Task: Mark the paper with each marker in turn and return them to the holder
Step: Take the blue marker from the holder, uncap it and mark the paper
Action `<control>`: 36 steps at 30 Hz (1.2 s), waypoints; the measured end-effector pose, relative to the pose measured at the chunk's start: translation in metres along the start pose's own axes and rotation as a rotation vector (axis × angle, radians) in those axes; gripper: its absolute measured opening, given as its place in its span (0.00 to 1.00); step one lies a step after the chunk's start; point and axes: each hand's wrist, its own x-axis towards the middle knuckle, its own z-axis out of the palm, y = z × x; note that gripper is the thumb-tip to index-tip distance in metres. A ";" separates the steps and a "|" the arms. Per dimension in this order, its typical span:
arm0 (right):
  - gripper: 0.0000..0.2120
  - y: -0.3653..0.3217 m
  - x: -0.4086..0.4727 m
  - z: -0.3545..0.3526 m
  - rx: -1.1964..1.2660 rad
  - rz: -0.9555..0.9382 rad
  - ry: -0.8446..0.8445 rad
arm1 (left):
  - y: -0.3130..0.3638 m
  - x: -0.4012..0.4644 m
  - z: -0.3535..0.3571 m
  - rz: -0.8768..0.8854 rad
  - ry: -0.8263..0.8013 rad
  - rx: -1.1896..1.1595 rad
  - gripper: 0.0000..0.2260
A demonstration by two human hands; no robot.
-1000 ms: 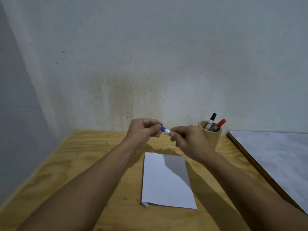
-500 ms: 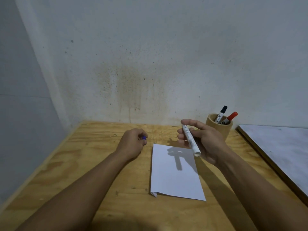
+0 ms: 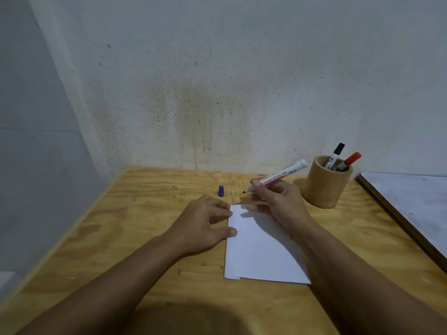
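The right hand [image 3: 278, 201] pinches an uncapped marker [image 3: 278, 176] in a writing grip, its tip just above the far edge of the paper [image 3: 261, 250], barrel tilted back toward the holder [image 3: 325, 187]. The left hand [image 3: 205, 223] lies spread, fingertips pressing the paper's left edge to the table [image 3: 121, 226]. A blue cap [image 3: 220, 191] stands just beyond the paper, and the holder keeps a black marker [image 3: 335, 157] and a red marker [image 3: 348, 162].
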 end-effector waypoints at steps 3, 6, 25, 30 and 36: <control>0.10 0.003 -0.001 0.011 0.002 0.021 -0.008 | 0.000 -0.002 0.003 0.006 0.015 0.012 0.22; 0.10 0.005 0.001 0.007 -0.054 0.037 -0.012 | 0.006 0.000 0.010 0.046 0.028 0.074 0.23; 0.04 0.014 0.017 -0.051 -0.266 -0.103 0.140 | 0.035 0.025 0.045 0.125 -0.081 0.168 0.26; 0.04 0.023 0.019 -0.054 -0.278 -0.155 0.107 | 0.036 0.023 0.048 0.110 -0.082 0.173 0.29; 0.05 0.025 0.020 -0.057 -0.316 -0.207 0.085 | 0.039 0.020 0.049 0.110 -0.080 0.206 0.31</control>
